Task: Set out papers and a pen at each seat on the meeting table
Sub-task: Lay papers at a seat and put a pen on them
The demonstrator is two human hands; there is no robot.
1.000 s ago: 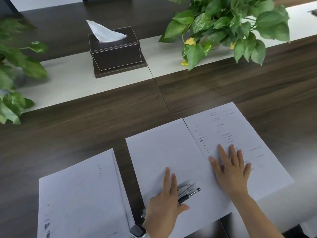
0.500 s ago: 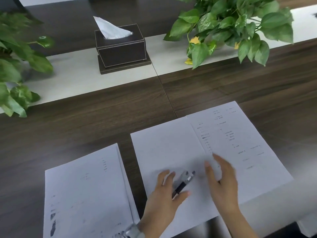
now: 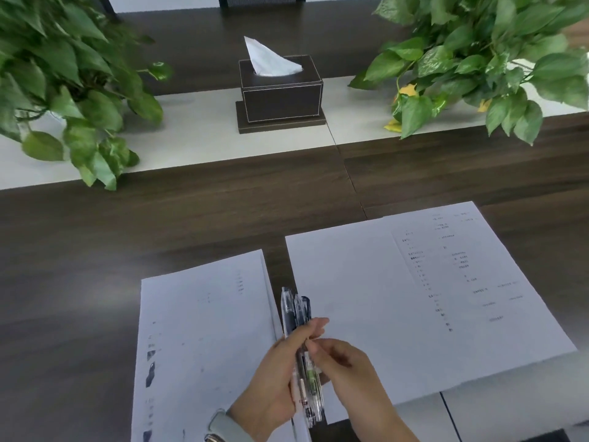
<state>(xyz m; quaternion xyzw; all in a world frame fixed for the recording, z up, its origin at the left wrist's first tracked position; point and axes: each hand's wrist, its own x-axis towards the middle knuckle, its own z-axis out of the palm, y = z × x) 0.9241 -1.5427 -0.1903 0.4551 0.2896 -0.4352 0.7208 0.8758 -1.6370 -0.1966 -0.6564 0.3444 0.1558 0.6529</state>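
Left hand (image 3: 274,384) grips pens (image 3: 299,317); right hand (image 3: 347,368) pinches one

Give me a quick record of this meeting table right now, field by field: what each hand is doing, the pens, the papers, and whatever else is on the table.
left hand: grips a bundle of pens
right hand: fingertips pinch at the bundle
pens: several, clear-bodied, held above the gap between the papers
left papers: flat, printed, near edge
right papers: two overlapping sheets, flat, no pen on them
tissue box: dark, centre strip, tissue sticking up
plants: leafy, either side of the box
table: dark wood
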